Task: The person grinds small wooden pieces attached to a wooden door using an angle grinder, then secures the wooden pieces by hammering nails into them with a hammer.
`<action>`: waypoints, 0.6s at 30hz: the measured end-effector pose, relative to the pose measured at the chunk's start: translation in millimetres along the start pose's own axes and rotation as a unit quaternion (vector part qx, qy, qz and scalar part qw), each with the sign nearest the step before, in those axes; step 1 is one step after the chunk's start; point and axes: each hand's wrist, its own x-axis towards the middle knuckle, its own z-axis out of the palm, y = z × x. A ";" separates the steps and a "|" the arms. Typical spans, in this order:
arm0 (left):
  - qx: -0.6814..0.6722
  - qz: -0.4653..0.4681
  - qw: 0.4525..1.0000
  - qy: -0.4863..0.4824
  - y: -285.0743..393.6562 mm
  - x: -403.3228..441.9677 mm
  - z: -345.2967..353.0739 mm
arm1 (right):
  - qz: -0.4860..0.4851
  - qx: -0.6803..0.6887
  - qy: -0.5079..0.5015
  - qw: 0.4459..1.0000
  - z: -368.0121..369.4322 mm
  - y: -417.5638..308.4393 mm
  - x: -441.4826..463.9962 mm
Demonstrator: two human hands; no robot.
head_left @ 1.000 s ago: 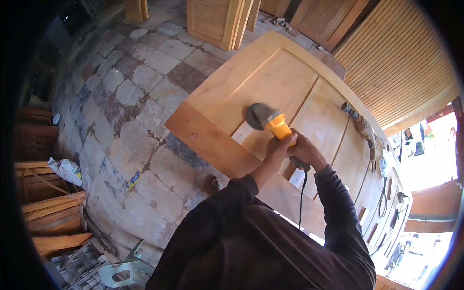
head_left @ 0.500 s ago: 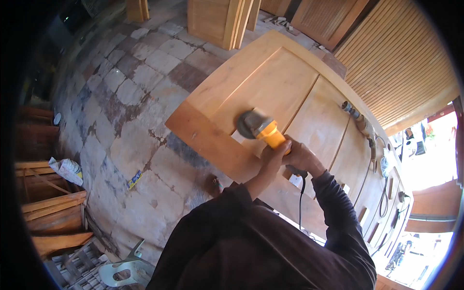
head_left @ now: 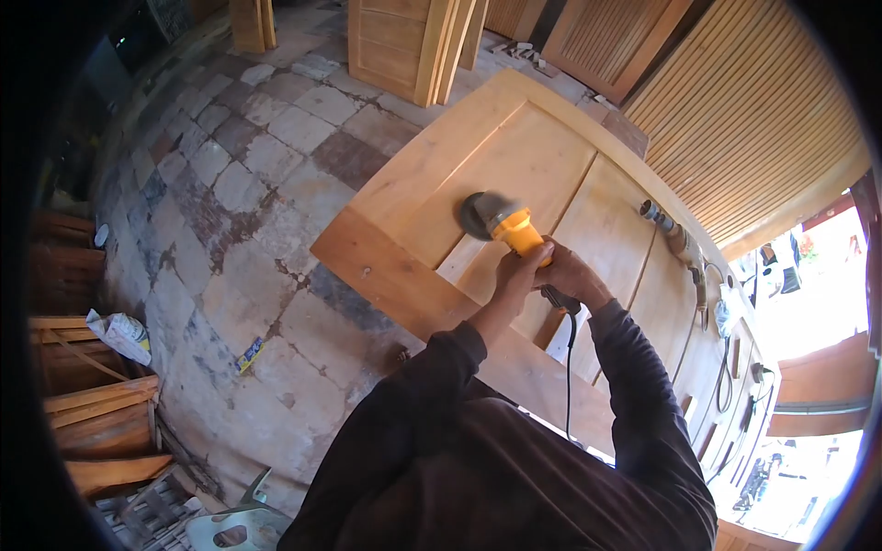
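A yellow and grey power tool [head_left: 520, 231] with a round dark disc at its front end is over the panelled wooden door [head_left: 423, 193]. My left hand [head_left: 516, 280] is wrapped round the near side of its yellow body. My right hand [head_left: 576, 277] grips the rear of the tool, and a black cord runs down from there. The disc lies at the left part of a recessed panel; whether it touches the wood cannot be made out. Beneath my hands, a pale strip and part of the door frame show.
Another power tool [head_left: 675, 241] lies on the door's far right side, near cables. Upright door panels [head_left: 390, 46] stand at the back and a slatted panel [head_left: 744, 119] leans at upper right. Wooden pieces [head_left: 101, 404] and a pale plastic chair [head_left: 239, 530] are at left.
The tool and both hands first moved left and toward me, then slightly back up over the panel. The whole view has shifted a little. Both hands have kept their hold.
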 end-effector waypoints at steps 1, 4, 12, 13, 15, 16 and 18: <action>0.009 0.003 1.000 -0.007 -3.3 5.9 2.7 | -0.006 0.041 -0.002 0.999 -2.0 8.5 2.3; 0.028 0.016 0.999 -0.016 -12.8 14.3 5.9 | -0.015 0.119 -0.006 0.993 -3.1 21.7 3.2; 0.035 0.004 0.999 -0.004 -10.7 3.4 1.9 | 0.004 0.093 -0.005 0.996 3.5 24.6 -2.6; 0.031 -0.005 0.999 -0.008 -6.2 4.5 2.3 | 0.003 0.108 -0.008 0.994 3.1 22.6 -1.1; 0.024 -0.026 0.999 -0.019 0.7 4.0 10.3 | 0.003 0.139 -0.012 0.990 -3.7 23.2 -2.0; 0.023 -0.023 0.999 -0.011 0.9 0.1 12.5 | -0.004 0.106 -0.006 0.994 -3.9 24.7 -3.6; 0.022 -0.019 1.000 0.004 -6.8 -13.6 16.2 | -0.017 0.040 0.006 0.999 -1.6 27.6 -13.1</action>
